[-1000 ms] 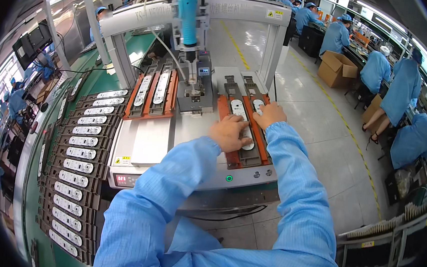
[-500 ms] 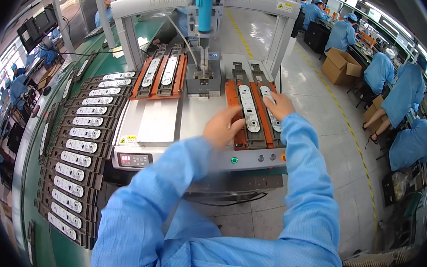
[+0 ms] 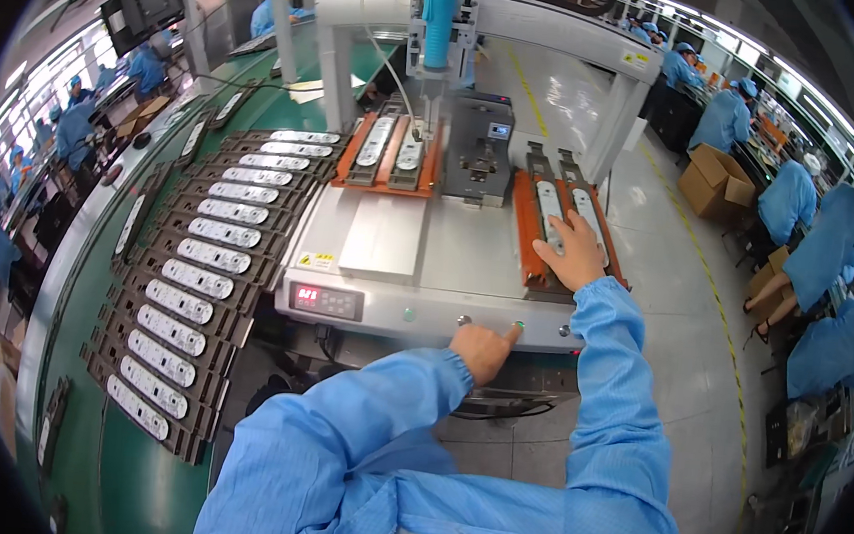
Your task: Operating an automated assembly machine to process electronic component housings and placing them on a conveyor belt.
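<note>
My left hand is at the machine's front panel. Its index finger is stretched out onto a green-lit push button, the other fingers are curled, and it holds nothing. My right hand lies open, fingers spread, over the right orange fixture. Its fingertips touch or hover just above the long white circuit boards in dark holders there; I cannot tell which. At the left, a second orange fixture carries two similar boards beneath the blue electric screwdriver of the machine.
A row of dark holders with white boards covers the green bench on my left. A grey unit with a small display stands between the fixtures. A control panel glows red at the front. Workers in blue and cardboard boxes are farther right.
My left hand has left the right fixture and come down to the button on the front panel. My right hand stays over the boards. The screwdriver head now stands over the left fixture.
</note>
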### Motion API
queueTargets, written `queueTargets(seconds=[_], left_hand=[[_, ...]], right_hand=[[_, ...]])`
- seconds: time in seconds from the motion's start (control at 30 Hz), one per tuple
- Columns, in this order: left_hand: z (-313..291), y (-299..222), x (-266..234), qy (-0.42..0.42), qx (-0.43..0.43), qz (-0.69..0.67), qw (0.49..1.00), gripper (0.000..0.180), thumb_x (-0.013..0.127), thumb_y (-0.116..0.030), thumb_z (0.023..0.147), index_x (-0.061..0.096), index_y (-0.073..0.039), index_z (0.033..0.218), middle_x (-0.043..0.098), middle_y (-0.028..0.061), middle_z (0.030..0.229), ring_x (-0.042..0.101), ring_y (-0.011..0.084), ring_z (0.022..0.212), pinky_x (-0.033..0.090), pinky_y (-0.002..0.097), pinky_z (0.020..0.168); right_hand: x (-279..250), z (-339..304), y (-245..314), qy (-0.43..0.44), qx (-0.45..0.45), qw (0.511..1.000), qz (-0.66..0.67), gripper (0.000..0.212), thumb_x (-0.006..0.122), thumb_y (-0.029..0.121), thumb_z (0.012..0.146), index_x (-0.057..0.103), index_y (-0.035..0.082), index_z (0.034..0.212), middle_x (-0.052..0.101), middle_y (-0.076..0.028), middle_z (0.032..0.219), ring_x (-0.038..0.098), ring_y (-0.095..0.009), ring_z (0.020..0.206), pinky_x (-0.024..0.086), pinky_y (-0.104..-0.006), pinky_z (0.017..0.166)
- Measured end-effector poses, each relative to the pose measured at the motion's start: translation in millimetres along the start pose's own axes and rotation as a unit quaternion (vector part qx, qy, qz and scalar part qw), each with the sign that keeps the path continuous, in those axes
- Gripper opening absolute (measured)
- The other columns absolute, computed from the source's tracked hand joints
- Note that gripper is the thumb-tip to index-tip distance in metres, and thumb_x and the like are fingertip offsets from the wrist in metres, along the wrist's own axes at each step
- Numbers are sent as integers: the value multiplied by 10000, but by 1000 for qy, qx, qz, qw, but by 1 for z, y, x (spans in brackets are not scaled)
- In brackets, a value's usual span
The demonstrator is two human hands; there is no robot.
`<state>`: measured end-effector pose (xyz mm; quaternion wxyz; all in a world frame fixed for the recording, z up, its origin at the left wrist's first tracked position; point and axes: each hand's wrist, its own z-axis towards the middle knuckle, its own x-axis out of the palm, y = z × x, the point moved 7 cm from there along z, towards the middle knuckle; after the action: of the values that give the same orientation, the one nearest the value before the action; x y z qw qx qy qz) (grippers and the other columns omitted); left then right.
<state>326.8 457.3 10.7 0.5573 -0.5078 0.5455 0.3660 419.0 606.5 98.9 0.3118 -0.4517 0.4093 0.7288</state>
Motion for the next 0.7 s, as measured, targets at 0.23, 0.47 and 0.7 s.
queueTargets(seconds=[0.23, 0.47, 0.7], left_hand=[[-77, 44, -56, 52, 45, -5, 998, 685, 675, -218, 798, 395, -190, 1422, 686, 156, 959, 673, 337, 893, 530, 450, 716], [-305, 165, -116, -147, -242, -70, 956, 609, 685, -247, 817, 475, -162, 1383, 677, 157, 984, 656, 344, 895, 518, 425, 770], [-542, 296, -72, -263, -544, -127, 786, 662, 720, -254, 780, 467, -134, 1380, 616, 202, 1201, 591, 352, 1108, 463, 413, 951]], right_hand=[[19, -3, 93, -62, -237, 960, 137, 564, 710, 324, 814, 551, 114, 1313, 416, -200, 1424, 385, -378, 1312, 315, -474, 1084], [92, -52, 266, 62, -402, 885, 227, 551, 714, 294, 822, 561, 68, 1300, 396, -227, 1435, 394, -378, 1313, 320, -431, 1091], [109, -169, 437, 99, -580, 755, 288, 575, 756, 353, 749, 590, 74, 1224, 461, -245, 1348, 424, -409, 1262, 360, -519, 1014]])
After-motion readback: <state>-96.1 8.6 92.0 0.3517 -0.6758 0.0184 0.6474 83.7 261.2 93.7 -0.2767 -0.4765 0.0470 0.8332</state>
